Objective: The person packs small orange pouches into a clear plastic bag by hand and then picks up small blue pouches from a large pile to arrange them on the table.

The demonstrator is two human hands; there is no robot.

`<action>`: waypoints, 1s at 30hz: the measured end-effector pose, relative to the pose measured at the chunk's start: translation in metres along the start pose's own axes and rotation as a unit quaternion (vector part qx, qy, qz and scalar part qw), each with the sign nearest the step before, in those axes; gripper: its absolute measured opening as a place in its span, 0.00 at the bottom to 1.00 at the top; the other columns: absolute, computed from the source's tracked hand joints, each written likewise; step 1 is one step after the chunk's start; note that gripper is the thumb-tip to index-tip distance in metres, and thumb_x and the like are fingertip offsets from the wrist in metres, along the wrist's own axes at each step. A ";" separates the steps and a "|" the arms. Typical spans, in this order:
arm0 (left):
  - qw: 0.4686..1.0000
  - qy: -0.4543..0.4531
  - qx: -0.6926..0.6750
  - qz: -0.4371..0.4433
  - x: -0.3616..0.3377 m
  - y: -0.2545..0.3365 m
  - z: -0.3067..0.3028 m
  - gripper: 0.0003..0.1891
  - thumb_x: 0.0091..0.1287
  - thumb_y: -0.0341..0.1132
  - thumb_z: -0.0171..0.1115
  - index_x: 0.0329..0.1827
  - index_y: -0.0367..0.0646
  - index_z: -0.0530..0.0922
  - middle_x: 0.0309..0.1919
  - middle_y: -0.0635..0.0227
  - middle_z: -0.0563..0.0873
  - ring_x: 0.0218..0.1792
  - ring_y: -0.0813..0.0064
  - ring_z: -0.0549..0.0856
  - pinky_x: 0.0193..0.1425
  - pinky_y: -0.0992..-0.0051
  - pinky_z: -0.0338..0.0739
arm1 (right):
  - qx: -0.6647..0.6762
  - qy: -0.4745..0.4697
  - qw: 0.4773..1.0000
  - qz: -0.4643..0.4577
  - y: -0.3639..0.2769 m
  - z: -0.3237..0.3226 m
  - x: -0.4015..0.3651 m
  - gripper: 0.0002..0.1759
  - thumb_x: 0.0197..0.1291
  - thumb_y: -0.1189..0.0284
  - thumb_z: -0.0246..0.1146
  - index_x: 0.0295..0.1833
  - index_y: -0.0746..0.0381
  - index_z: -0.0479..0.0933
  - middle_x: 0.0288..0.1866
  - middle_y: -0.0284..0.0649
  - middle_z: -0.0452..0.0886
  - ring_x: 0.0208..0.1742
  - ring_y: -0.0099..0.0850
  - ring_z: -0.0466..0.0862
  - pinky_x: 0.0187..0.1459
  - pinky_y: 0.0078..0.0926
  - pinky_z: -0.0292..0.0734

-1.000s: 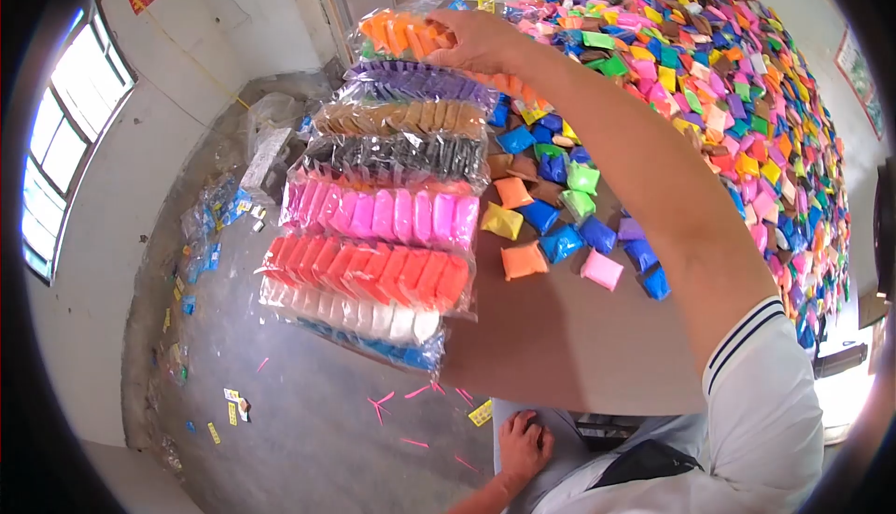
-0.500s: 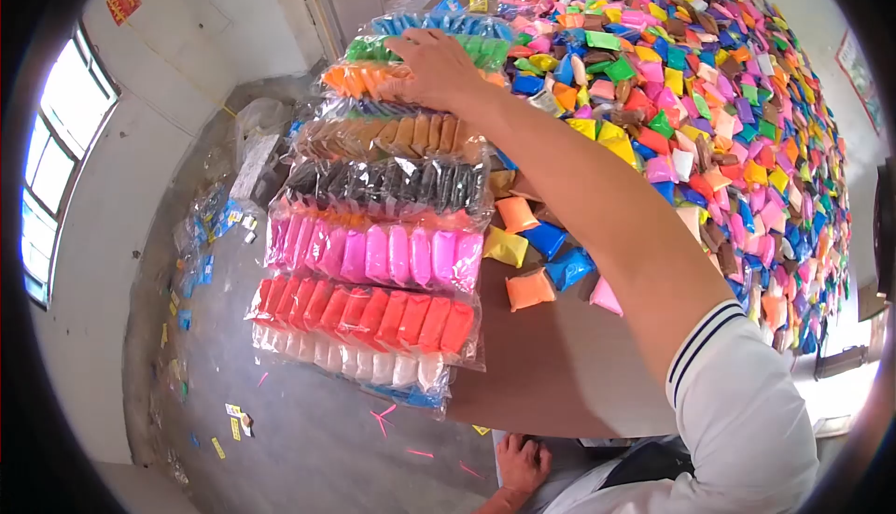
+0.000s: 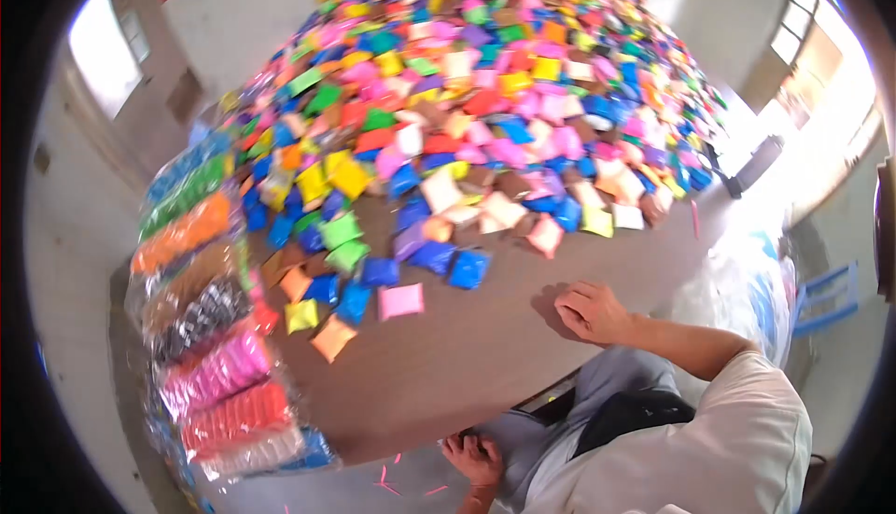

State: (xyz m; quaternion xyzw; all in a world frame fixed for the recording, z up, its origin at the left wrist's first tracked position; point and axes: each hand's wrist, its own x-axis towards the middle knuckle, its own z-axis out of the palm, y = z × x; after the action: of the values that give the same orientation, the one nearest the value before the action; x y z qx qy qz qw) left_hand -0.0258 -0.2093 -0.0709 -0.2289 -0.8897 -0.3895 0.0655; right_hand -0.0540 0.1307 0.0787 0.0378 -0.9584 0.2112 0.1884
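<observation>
My right hand (image 3: 594, 313) hovers over or rests on the bare front of the brown table (image 3: 420, 379), its fingers curled in with nothing visible in them. Low by my lap, under the table's front edge, my left hand (image 3: 474, 459) rests with its fingers loosely bent and apart. Nearest the hands on the table are small sealed packets, among them a pink packet (image 3: 401, 301), a blue packet (image 3: 469, 268) and a peach packet (image 3: 333, 337). Along the left edge lie clear bags of packets in rows by colour, including a red bag (image 3: 238, 418) and a magenta bag (image 3: 217, 372).
A large heap of mixed coloured packets (image 3: 485, 75) covers the back of the table. At the right are clear plastic bags (image 3: 747, 281) and a blue stool (image 3: 826, 299). Pink strips (image 3: 387, 478) lie on the floor.
My view has swung right. My right hand has left the green and orange bags at the left and come back to the table's front. My left hand stays by my lap.
</observation>
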 end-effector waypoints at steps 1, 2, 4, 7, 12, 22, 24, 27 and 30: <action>1.000 -0.007 0.013 0.011 0.002 0.004 0.003 0.04 0.56 0.29 0.58 0.31 0.40 0.72 0.48 0.53 0.79 0.52 0.48 0.76 0.55 0.48 0.67 | -0.017 0.026 0.999 0.010 0.007 -0.005 -0.018 0.07 0.55 0.75 0.65 0.40 0.60 0.77 0.34 0.40 0.79 0.33 0.40 0.80 0.32 0.38 0.77; 0.999 -0.013 0.020 0.028 0.004 0.009 0.006 0.04 0.56 0.29 0.57 0.31 0.41 0.72 0.48 0.53 0.79 0.52 0.47 0.76 0.55 0.48 0.67 | -0.009 0.032 0.999 0.014 0.011 -0.004 -0.028 0.07 0.55 0.75 0.65 0.40 0.60 0.76 0.33 0.40 0.78 0.33 0.40 0.80 0.33 0.38 0.77; 0.997 -0.021 0.030 0.065 0.018 0.026 0.014 0.04 0.55 0.28 0.57 0.32 0.41 0.72 0.48 0.53 0.79 0.52 0.47 0.76 0.54 0.48 0.68 | 0.002 0.046 0.999 0.017 0.012 0.001 -0.025 0.07 0.56 0.74 0.64 0.40 0.60 0.75 0.33 0.40 0.77 0.34 0.40 0.80 0.34 0.38 0.77; 0.994 -0.028 0.059 0.088 0.025 0.038 0.024 0.03 0.54 0.27 0.58 0.30 0.41 0.72 0.49 0.54 0.80 0.52 0.46 0.77 0.54 0.47 0.69 | 0.006 0.046 0.999 0.017 0.011 -0.003 -0.026 0.06 0.58 0.73 0.64 0.39 0.60 0.74 0.33 0.40 0.76 0.36 0.41 0.80 0.35 0.38 0.78; 0.993 0.002 0.088 0.082 0.016 0.037 0.027 0.05 0.53 0.29 0.59 0.27 0.38 0.73 0.49 0.52 0.81 0.52 0.42 0.76 0.57 0.46 0.68 | 0.038 0.058 0.997 0.022 0.015 -0.001 -0.030 0.05 0.61 0.72 0.62 0.40 0.61 0.74 0.33 0.42 0.76 0.37 0.43 0.81 0.38 0.40 0.77; 0.990 0.037 0.136 0.022 -0.005 0.061 0.035 0.05 0.58 0.28 0.61 0.28 0.34 0.79 0.36 0.55 0.84 0.42 0.52 0.83 0.51 0.57 0.75 | 0.145 0.118 0.981 0.046 0.024 -0.002 -0.039 0.09 0.65 0.66 0.60 0.38 0.62 0.76 0.35 0.44 0.79 0.40 0.45 0.82 0.42 0.41 0.77; 0.997 -0.035 0.035 -0.063 -0.008 0.075 0.044 0.05 0.60 0.27 0.62 0.28 0.35 0.79 0.33 0.55 0.85 0.39 0.51 0.83 0.48 0.59 0.77 | 0.154 0.124 0.979 0.049 0.026 0.002 -0.041 0.12 0.64 0.64 0.61 0.33 0.62 0.77 0.34 0.45 0.80 0.39 0.46 0.82 0.42 0.41 0.78; 0.984 -0.135 -0.108 -0.048 0.007 0.123 0.059 0.06 0.63 0.29 0.63 0.30 0.35 0.79 0.32 0.54 0.85 0.38 0.51 0.84 0.46 0.62 0.78 | 0.159 0.132 0.977 0.057 0.028 0.005 -0.043 0.16 0.63 0.63 0.62 0.27 0.63 0.78 0.31 0.46 0.80 0.38 0.46 0.83 0.40 0.42 0.78; 0.967 -0.229 -0.082 0.079 0.033 0.159 0.049 0.08 0.64 0.33 0.65 0.34 0.35 0.82 0.34 0.55 0.87 0.40 0.52 0.86 0.48 0.62 0.79 | 0.165 0.139 0.974 0.067 0.029 0.007 -0.044 0.17 0.62 0.63 0.62 0.25 0.63 0.77 0.30 0.46 0.80 0.36 0.47 0.83 0.38 0.43 0.78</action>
State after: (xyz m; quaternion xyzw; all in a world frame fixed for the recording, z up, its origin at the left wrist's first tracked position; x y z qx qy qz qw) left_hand 0.0212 -0.0681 0.0109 -0.3856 -0.8253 -0.3921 -0.1282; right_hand -0.0199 0.1534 0.0449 -0.0252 -0.8750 0.3816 0.2968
